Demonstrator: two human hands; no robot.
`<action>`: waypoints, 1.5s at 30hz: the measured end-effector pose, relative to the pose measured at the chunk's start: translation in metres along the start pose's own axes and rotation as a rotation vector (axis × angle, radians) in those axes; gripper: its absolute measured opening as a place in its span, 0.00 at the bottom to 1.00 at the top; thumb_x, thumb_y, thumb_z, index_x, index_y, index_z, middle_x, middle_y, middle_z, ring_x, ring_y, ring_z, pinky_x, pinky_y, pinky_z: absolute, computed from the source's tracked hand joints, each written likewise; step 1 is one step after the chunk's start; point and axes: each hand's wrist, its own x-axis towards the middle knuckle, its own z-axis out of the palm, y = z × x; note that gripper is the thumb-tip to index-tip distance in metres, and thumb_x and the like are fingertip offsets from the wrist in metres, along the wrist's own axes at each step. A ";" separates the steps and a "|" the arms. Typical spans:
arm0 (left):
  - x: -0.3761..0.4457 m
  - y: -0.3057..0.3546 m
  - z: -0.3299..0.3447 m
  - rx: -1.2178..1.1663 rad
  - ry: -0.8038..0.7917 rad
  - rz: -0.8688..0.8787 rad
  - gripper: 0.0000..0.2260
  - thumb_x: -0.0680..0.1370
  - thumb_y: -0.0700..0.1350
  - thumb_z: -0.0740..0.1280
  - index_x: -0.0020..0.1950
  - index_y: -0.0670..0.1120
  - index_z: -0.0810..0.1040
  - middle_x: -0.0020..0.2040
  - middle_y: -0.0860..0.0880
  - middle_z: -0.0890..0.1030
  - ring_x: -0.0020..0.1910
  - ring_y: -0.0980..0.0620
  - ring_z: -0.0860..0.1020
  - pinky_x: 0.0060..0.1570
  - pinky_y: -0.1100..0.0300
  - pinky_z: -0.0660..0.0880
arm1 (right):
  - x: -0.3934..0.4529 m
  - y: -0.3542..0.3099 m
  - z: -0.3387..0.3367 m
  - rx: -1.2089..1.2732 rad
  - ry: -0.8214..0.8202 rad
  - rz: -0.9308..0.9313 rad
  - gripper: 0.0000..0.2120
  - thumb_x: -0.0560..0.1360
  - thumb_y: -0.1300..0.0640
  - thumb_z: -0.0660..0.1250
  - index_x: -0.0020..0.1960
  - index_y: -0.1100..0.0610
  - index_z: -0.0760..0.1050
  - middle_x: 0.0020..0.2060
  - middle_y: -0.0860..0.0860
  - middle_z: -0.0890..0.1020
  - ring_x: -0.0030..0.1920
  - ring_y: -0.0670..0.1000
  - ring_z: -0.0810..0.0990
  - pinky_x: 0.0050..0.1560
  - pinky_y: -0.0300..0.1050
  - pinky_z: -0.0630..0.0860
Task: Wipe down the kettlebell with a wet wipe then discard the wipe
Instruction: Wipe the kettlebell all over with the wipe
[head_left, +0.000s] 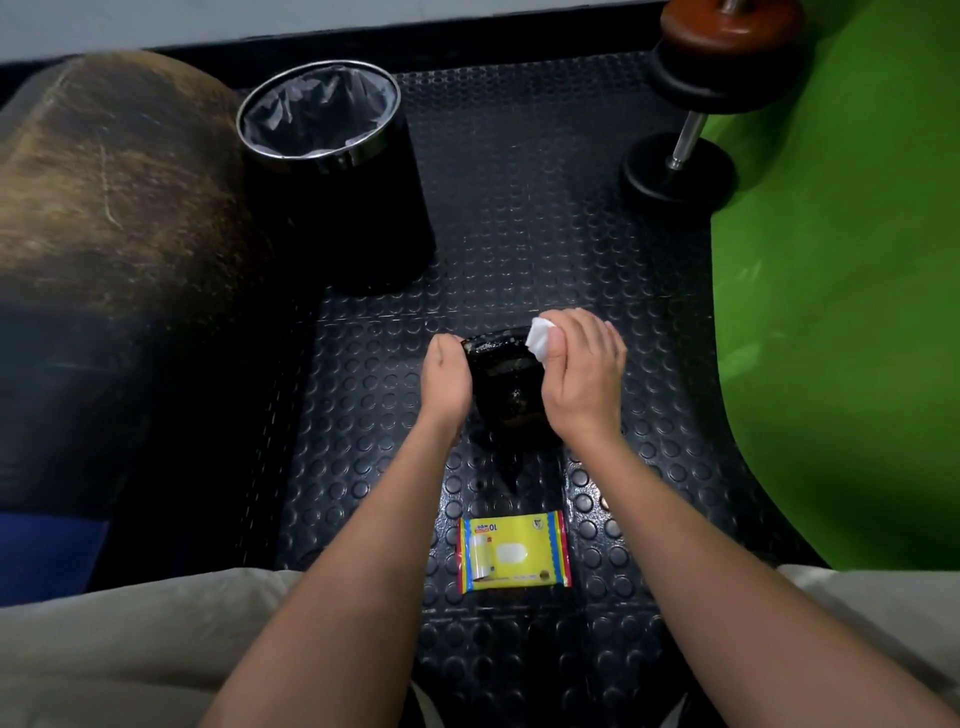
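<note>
A black kettlebell stands on the studded black floor mat, between my two hands. My left hand grips its left side near the handle. My right hand holds a white wet wipe against the upper right of the kettlebell, with the thumb over the wipe. Most of the wipe is hidden under my fingers. A black bin with a metal rim and a grey liner stands beyond the kettlebell to the left.
A yellow pack of wet wipes lies on the mat near my knees. A dumbbell lies at the far right beside a green surface. A brown padded object fills the left side.
</note>
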 end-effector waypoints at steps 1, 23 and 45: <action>0.000 0.000 0.000 0.002 0.003 -0.003 0.12 0.79 0.48 0.49 0.45 0.48 0.70 0.44 0.49 0.73 0.44 0.50 0.70 0.47 0.53 0.70 | 0.001 0.000 0.001 0.033 0.009 0.027 0.18 0.85 0.52 0.50 0.60 0.54 0.77 0.58 0.48 0.79 0.62 0.52 0.74 0.70 0.55 0.64; 0.009 -0.003 -0.003 -0.084 0.035 -0.097 0.11 0.81 0.46 0.49 0.47 0.48 0.70 0.47 0.50 0.72 0.46 0.51 0.70 0.50 0.54 0.68 | 0.028 0.006 -0.006 0.915 -0.240 1.080 0.17 0.83 0.44 0.54 0.50 0.51 0.78 0.44 0.49 0.83 0.45 0.48 0.81 0.38 0.41 0.75; 0.007 -0.002 -0.003 -0.084 0.056 -0.054 0.12 0.82 0.45 0.50 0.45 0.47 0.70 0.43 0.49 0.73 0.42 0.52 0.69 0.44 0.55 0.68 | 0.026 -0.055 0.007 -0.290 -0.198 -0.083 0.23 0.81 0.52 0.48 0.45 0.55 0.80 0.45 0.51 0.83 0.50 0.55 0.79 0.75 0.54 0.58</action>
